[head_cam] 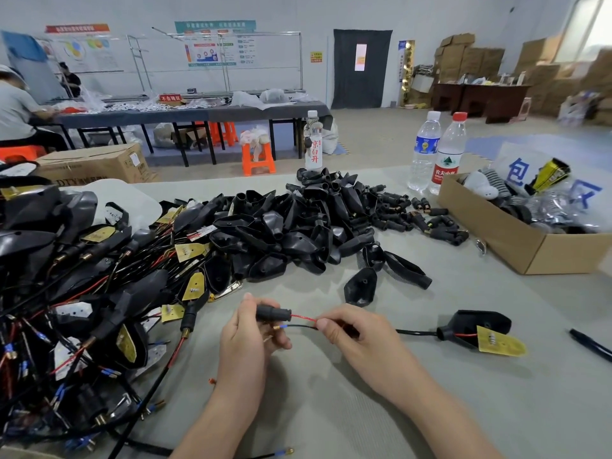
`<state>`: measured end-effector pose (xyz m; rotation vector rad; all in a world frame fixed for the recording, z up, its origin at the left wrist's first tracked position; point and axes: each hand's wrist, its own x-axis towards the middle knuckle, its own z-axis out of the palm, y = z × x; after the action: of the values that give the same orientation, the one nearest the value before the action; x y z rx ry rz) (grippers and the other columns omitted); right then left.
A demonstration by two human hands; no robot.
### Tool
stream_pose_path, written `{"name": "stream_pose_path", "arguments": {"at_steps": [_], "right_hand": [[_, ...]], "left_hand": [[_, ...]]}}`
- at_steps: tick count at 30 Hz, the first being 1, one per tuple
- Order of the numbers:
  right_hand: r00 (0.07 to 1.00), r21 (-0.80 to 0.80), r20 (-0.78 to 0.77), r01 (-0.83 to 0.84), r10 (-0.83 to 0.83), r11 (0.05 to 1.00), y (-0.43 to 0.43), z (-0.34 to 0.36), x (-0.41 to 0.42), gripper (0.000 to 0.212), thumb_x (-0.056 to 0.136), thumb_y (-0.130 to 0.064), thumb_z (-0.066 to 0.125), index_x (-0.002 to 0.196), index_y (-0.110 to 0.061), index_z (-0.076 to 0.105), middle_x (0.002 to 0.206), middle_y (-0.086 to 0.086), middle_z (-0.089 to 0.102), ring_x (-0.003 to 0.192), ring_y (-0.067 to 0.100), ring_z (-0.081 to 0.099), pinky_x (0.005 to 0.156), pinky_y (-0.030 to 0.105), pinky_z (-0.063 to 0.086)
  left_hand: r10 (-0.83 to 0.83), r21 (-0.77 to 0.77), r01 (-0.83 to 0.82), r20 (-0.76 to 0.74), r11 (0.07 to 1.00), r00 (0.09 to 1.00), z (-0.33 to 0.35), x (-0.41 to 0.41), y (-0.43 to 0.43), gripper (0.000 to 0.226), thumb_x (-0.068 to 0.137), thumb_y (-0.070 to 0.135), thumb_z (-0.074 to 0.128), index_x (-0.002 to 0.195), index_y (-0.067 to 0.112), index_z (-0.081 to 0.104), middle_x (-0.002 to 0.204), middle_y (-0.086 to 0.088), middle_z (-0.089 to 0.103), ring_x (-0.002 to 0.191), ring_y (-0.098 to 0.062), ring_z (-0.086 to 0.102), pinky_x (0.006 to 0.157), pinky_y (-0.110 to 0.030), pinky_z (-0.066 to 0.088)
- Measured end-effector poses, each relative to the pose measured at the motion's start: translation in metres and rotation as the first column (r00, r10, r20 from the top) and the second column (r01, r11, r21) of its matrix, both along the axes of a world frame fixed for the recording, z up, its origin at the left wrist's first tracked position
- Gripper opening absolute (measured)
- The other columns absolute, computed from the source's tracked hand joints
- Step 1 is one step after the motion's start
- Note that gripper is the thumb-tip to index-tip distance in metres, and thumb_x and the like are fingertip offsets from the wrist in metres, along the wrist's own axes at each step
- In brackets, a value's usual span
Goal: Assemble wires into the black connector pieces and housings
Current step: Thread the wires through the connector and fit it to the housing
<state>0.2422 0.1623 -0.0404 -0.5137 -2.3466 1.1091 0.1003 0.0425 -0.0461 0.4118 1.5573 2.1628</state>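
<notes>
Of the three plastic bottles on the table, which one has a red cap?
The rightmost bottle, beside the cardboard box; it also carries a red label. The other two have white caps.

Three plastic bottles (pixel 427 150), two hands (pixel 246 329), one open cardboard box (pixel 516 240), one heap of black housings (pixel 298 223)

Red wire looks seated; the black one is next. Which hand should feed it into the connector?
Probably the right hand: it already pinches both wires beside the black wire, whose terminal lies loose under the connector. The left hand is busy gripping the connector.
</notes>
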Motion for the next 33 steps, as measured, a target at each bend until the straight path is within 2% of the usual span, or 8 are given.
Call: {"name": "stream_pose_path", "arguments": {"at_steps": [6, 9, 11, 14, 17, 22, 28, 33], "right_hand": [[0.996, -0.115, -0.087, 0.005, -0.015, 0.993, 0.0, 0.002, 0.0, 0.014, 0.097, -0.048, 0.055, 0.098, -0.042, 0.068, 0.078, -0.014, 0.063, 0.065, 0.001, 0.051, 0.062, 0.014, 0.039], [0.995, -0.156, -0.101, -0.011, -0.005, 0.988, -0.001, 0.001, -0.002, 0.008, 0.098, -0.041, 0.058, 0.102, -0.044, 0.065, 0.081, -0.01, 0.066, 0.069, 0.004, 0.053, 0.069, 0.025, 0.045], [0.994, -0.18, -0.109, -0.034, 0.015, 0.983, -0.002, -0.001, -0.003, 0.009, 0.099, -0.036, 0.059, 0.103, -0.041, 0.065, 0.083, -0.009, 0.068, 0.071, 0.006, 0.056, 0.072, 0.03, 0.048], [0.989, -0.214, -0.146, -0.053, 0.021, 0.975, -0.003, -0.002, -0.004, 0.013, 0.099, -0.033, 0.059, 0.105, -0.043, 0.063, 0.086, -0.01, 0.069, 0.072, 0.004, 0.058, 0.071, 0.02, 0.047], [0.983, -0.252, -0.182, -0.05, 0.003, 0.966, -0.002, -0.001, -0.006, 0.014, 0.1, -0.032, 0.058, 0.108, -0.043, 0.061, 0.089, -0.006, 0.07, 0.076, 0.016, 0.06, 0.075, 0.025, 0.05], [0.985, -0.251, -0.175, -0.042, -0.003, 0.967, -0.004, -0.002, -0.009, 0.015, 0.099, -0.034, 0.059, 0.112, -0.043, 0.06, 0.087, -0.008, 0.067, 0.081, 0.02, 0.06, 0.078, 0.029, 0.05], [0.99, -0.232, -0.14, -0.068, 0.036, 0.97, -0.006, 0.0, -0.006, 0.017, 0.103, -0.033, 0.051, 0.111, -0.043, 0.062, 0.088, -0.01, 0.071, 0.082, 0.008, 0.062, 0.082, 0.032, 0.052], [0.995, -0.187, -0.088, -0.052, 0.036, 0.981, -0.007, 0.003, -0.005, 0.02, 0.104, -0.032, 0.048, 0.11, -0.044, 0.062, 0.085, -0.013, 0.071, 0.075, 0.008, 0.06, 0.071, 0.022, 0.047]], "left_hand": [[-0.123, -0.005, 0.123, -0.055, 0.992, 0.991, 0.0, 0.006, -0.003, 0.042, 0.101, 0.047, 0.049, 0.085, 0.017, 0.073, 0.087, -0.014, 0.073, 0.056, -0.022, 0.059, 0.058, -0.031, 0.055], [-0.201, 0.011, 0.202, -0.028, 0.979, 0.979, 0.005, 0.008, -0.003, 0.048, 0.092, 0.051, 0.052, 0.1, 0.006, 0.067, 0.089, -0.017, 0.072, 0.059, -0.022, 0.061, 0.062, -0.033, 0.056], [-0.274, 0.043, 0.273, -0.001, 0.961, 0.962, 0.007, 0.011, -0.003, 0.042, 0.093, 0.043, 0.053, 0.104, 0.004, 0.065, 0.092, -0.017, 0.072, 0.062, -0.023, 0.062, 0.064, -0.034, 0.057], [-0.41, 0.166, 0.389, 0.121, 0.906, 0.904, 0.011, 0.013, -0.002, 0.033, 0.088, 0.022, 0.061, 0.115, 0.003, 0.06, 0.094, -0.015, 0.071, 0.067, -0.024, 0.064, 0.067, -0.035, 0.058], [-0.472, 0.205, 0.439, 0.157, 0.875, 0.867, 0.014, 0.014, -0.003, 0.046, 0.078, -0.004, 0.069, 0.122, 0.004, 0.057, 0.103, -0.018, 0.072, 0.076, -0.025, 0.068, 0.071, -0.035, 0.06], [-0.343, 0.053, 0.345, -0.049, 0.937, 0.938, 0.013, 0.019, 0.001, 0.01, 0.082, 0.018, 0.071, 0.09, 0.012, 0.073, 0.093, -0.017, 0.073, 0.067, -0.02, 0.062, 0.066, -0.029, 0.056], [-0.25, -0.007, 0.253, -0.185, 0.967, 0.95, 0.009, 0.018, 0.001, 0.026, 0.087, 0.035, 0.06, 0.075, 0.017, 0.074, 0.076, -0.018, 0.071, 0.062, -0.02, 0.063, 0.057, -0.027, 0.054], [-0.126, -0.05, 0.118, -0.235, 0.992, 0.964, 0.008, 0.013, -0.001, 0.035, 0.087, 0.047, 0.057, 0.069, 0.019, 0.065, 0.068, -0.013, 0.068, 0.052, -0.023, 0.061, 0.053, -0.031, 0.051]]}}
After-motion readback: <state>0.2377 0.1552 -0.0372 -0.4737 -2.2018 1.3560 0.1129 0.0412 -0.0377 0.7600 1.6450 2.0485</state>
